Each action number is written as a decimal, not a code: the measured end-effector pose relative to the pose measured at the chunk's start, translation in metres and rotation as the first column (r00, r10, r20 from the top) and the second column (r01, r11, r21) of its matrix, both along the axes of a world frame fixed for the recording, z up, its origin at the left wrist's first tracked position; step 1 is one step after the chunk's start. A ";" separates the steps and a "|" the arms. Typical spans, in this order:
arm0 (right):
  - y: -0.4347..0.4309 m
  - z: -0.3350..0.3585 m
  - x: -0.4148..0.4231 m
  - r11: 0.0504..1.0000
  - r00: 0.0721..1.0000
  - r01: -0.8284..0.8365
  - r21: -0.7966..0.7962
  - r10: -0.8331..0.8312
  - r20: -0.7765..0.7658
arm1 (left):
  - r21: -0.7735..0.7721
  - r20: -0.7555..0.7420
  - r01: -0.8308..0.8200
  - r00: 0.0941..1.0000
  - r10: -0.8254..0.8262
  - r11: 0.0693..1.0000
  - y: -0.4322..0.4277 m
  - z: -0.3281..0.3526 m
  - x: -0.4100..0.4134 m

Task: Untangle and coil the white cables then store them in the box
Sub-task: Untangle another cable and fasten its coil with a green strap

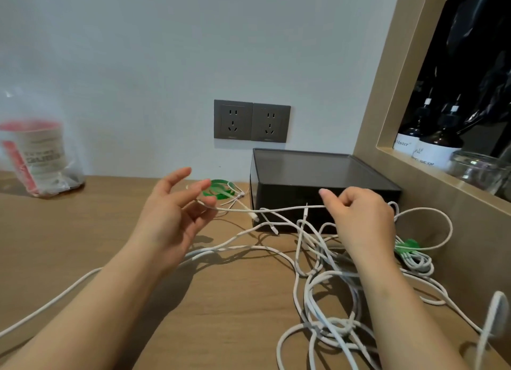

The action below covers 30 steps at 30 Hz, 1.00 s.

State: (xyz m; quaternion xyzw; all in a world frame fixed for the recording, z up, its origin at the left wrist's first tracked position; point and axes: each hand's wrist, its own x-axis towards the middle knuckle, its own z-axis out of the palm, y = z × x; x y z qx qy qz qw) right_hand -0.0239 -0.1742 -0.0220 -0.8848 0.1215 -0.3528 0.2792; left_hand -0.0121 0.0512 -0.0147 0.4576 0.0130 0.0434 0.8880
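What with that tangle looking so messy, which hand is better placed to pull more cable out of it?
Probably the right hand: it already pinches the taut white cable and hovers over the tangled white cable pile. The left hand is spread open, farther from it.

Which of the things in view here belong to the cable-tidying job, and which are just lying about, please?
For the job: white cables, black box, green ties, left hand, right hand pinching a strand.
Lying about: bagged cup, wall sockets, bottles, glass jar.
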 end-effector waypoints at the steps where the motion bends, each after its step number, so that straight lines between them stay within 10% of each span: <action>1: -0.004 -0.001 0.002 0.999 0.999 0.051 0.007 -0.051 0.019 | -0.011 0.009 -0.035 0.999 0.035 0.999 0.002 0.001 0.001; 9: -0.007 -0.004 0.001 0.960 0.973 0.180 -0.214 -0.206 -0.106 | 0.127 0.070 -0.060 0.996 0.052 0.990 0.008 0.001 0.006; 13: 0.030 0.001 -0.008 0.930 0.943 -0.318 -0.182 0.330 0.041 | 0.316 0.123 0.020 0.990 -0.062 0.949 -0.006 -0.009 0.001; 16: 0.054 -0.002 -0.015 0.745 0.735 -0.657 -0.109 0.602 -0.313 | 0.389 0.189 -0.006 0.979 -0.073 0.921 -0.011 -0.012 -0.003; 20: 0.059 -0.009 -0.013 0.671 0.626 -0.726 -0.149 0.556 -0.546 | 0.302 0.213 0.031 0.972 -0.099 0.953 -0.009 -0.006 -0.007; 30: 0.053 -0.006 -0.014 0.661 0.606 -0.747 -0.070 0.634 -0.480 | 0.035 0.144 0.169 0.974 -0.172 0.985 -0.006 0.002 -0.007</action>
